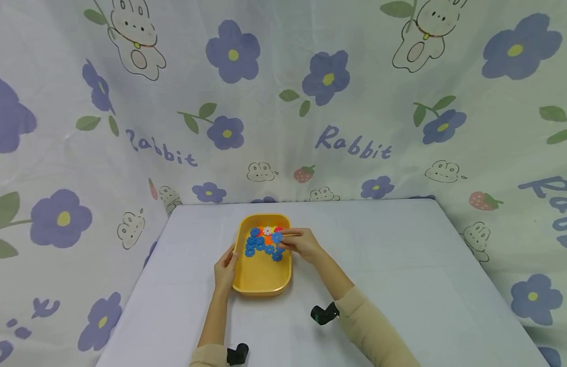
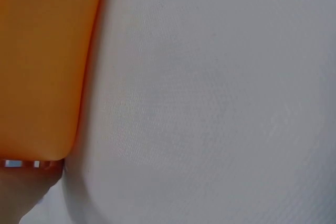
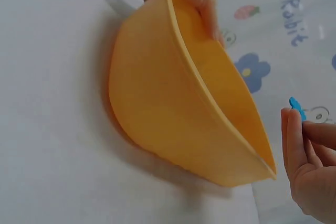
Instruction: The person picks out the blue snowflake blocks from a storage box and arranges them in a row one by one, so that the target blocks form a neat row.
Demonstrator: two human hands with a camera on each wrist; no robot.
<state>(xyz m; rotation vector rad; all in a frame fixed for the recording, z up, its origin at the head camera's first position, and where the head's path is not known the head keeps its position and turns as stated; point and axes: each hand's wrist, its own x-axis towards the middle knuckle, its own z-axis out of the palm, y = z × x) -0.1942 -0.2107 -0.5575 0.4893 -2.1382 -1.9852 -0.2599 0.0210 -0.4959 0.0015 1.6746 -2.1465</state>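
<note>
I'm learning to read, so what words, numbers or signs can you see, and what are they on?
"Rabbit": on the hanging cloth, at the back, right of centre.
"Rabbit": same cloth, left; its first letter is distorted.
"Rabb": same cloth, right edge, tilted and cut off.
Purple marks, lower left: I can't read them.
Yellow tray: no words that I can see.

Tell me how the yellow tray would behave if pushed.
The yellow tray should keep its shape, since its smooth walls look like firm plastic. Its broad, flat floor suggests it would slide rather than tip. The blue flower pieces inside might shift, as they lie scattered on that floor.
</note>
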